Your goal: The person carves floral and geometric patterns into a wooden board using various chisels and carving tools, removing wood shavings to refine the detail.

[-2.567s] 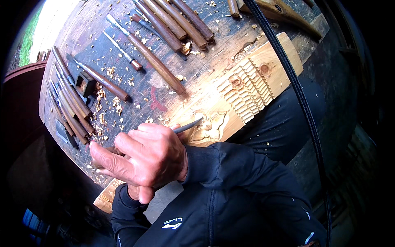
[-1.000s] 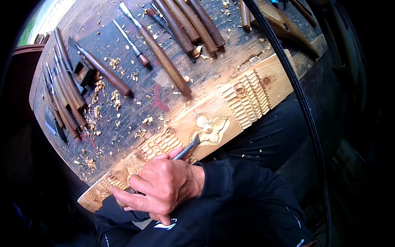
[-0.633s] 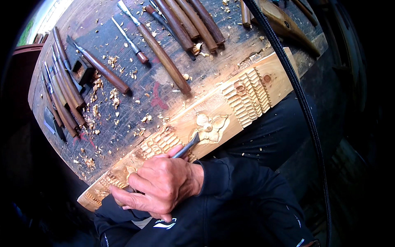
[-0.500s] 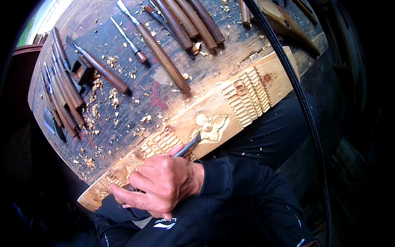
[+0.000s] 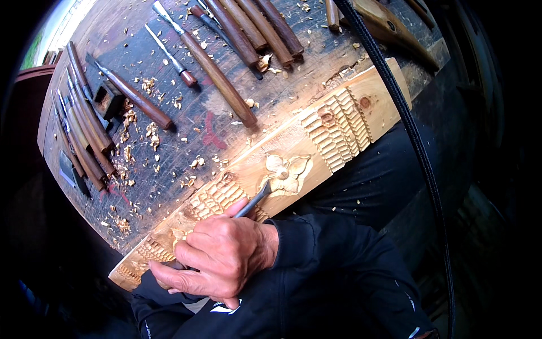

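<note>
A long pale wooden board lies slantwise along the bench edge, over my lap. Rows of scale-like cuts and a four-petalled flower are carved into it. My right hand is closed round a chisel; its dark handle shows partly between the fingers. The flared steel tip rests at the flower's lower left petal. Beside the blade, a fingertip pokes out past the knuckles; I cannot make out for certain which hand it belongs to. My left hand is otherwise hidden beneath the right hand and sleeve.
Wood-handled chisels lie across the worn bench: a cluster at the left, a long one mid-bench, several more behind. A wooden mallet-like piece lies far right. Shavings are scattered about. A black cord hangs across the right side.
The chisel tip has shifted slightly left, away from the flower's centre. My right hand keeps its grip. The whole view has moved a little, so the bench tools appear slightly higher and farther left.
</note>
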Demonstrator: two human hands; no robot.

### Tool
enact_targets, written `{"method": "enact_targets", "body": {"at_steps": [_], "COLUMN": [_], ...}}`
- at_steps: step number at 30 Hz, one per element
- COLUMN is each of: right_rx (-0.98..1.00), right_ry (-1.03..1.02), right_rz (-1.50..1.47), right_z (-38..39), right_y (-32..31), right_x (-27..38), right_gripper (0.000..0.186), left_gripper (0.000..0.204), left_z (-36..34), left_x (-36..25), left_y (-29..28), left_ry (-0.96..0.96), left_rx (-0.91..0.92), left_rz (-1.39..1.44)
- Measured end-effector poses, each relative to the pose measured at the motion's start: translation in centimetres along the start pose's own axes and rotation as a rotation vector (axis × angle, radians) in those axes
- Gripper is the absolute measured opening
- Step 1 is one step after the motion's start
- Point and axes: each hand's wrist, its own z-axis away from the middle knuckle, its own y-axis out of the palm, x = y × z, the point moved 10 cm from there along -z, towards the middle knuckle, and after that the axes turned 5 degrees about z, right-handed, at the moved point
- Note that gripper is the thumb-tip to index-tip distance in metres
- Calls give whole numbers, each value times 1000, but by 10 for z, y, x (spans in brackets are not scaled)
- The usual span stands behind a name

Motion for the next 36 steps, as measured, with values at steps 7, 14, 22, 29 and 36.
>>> {"method": "enact_targets", "body": {"at_steps": [7,14,22,29,36], "right_rx": [66,50,-19,-23,-10], "right_ry": [15,10,26,21,29], "right_rz": [9,42,12,12,-4], "right_z": [0,0,-1,-2,-1], "right_y": [0,2,-1,-5,-6], "right_x": [0,0,-3,-3,-5], "right_gripper": [53,54,49,49,54], "left_gripper": [118,119,120,121,121], "left_z": [-3,-6,-9,-11,-15], "left_x": [0,-1,0,-1,1], "left_y": [6,12,19,26,33], "left_ry": [-2,-4,-4,2,-1], "left_rx": [30,58,89,113,143], "left_rz": [19,38,63,80,106]}}
